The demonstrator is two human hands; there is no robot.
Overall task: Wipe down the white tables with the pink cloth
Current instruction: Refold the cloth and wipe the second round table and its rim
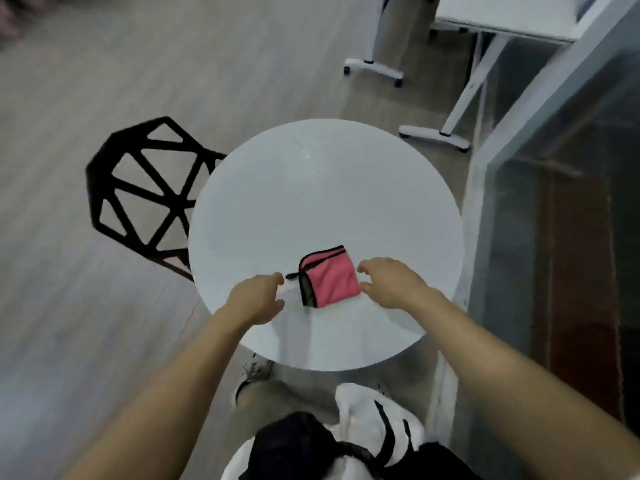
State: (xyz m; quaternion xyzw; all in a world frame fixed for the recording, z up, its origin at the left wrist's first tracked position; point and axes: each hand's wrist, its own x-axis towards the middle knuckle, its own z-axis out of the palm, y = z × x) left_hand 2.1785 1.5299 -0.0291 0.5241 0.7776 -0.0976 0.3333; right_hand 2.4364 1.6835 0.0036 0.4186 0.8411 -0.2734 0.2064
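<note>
A folded pink cloth (330, 277) with black trim lies flat on the near part of a round white table (322, 188). My left hand (258, 297) hovers just left of the cloth, fingers loosely curled, holding nothing, close to the cloth's black loop. My right hand (391, 282) is at the cloth's right edge, fingers relaxed and bent; whether it touches the cloth is unclear. Neither hand grips the cloth.
A black lattice chair (145, 195) stands at the table's left. A glass partition (561, 209) runs along the right. Beyond it, white table legs on castors (436, 135) and another white tabletop (509, 12) stand at the far right. Wooden floor lies all around.
</note>
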